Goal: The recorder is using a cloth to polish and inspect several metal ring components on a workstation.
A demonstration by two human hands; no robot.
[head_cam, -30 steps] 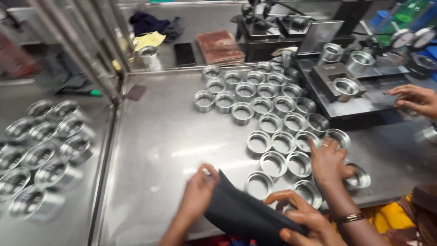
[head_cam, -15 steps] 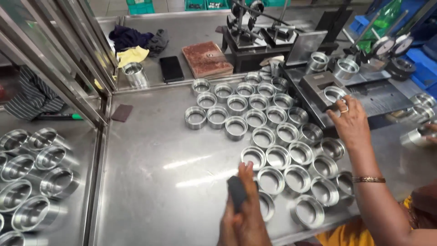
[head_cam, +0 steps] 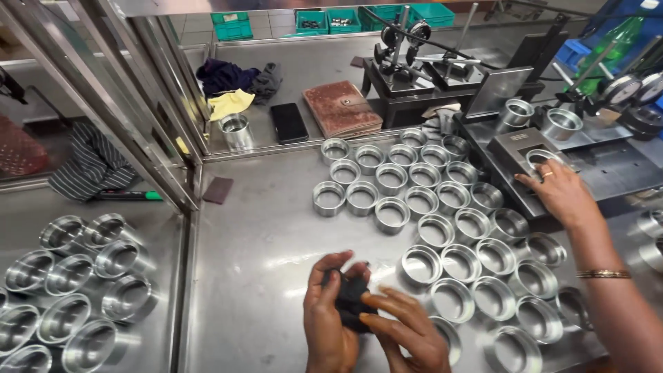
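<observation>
A black phone lies flat on the steel table, its dark rectangular screen blank, just left of a worn brown leather wallet. Green plastic crates, open-topped and boxy, stand on the floor well behind the wallet, with more teal crates to their right. Right of the wallet, past a black press, two round dial gauges with pale faces and dark rims stand beside a green bottle; their markings are too small to tell.
</observation>
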